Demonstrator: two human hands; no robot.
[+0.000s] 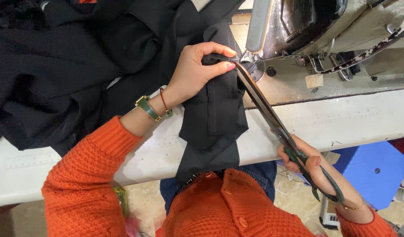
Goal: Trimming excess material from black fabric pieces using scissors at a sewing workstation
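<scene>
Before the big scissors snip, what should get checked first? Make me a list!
1. Left hand pinches the black fabric firmly: ok.
2. Right hand has its fingers through the green handles of the scissors: ok.
3. Scissor tips sit right at the fabric edge: ok.
4. Left fingertips kept away from the blades: not ok, they lie right beside the tips.
5. Blades opened for a cut: cannot tell, they look nearly closed.
6. Blades well away from the sewing machine: not ok, the tips lie close to its base.
</scene>
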